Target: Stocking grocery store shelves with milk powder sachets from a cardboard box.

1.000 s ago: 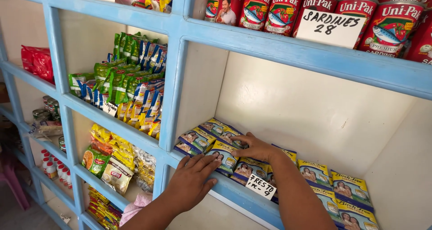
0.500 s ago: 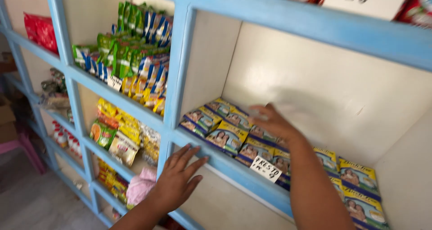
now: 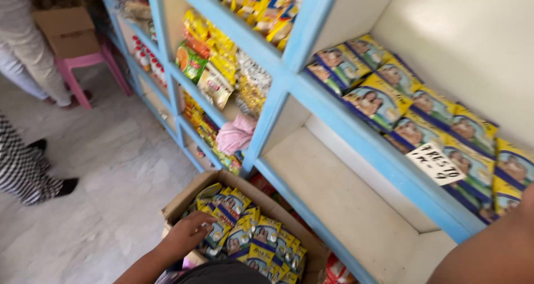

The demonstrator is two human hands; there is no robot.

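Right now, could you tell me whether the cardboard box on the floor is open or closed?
Open. The cardboard box has its flaps spread, showing rows of yellow-and-blue packets, and the left hand reaches in onto them.

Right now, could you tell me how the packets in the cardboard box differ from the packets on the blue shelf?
The box packets stand upright, crammed together on the floor; the shelf packets lie flat, overlapping in rows. The left hand touches the box packets; no hand touches the shelf packets. Both look like the same yellow-and-blue sachets.
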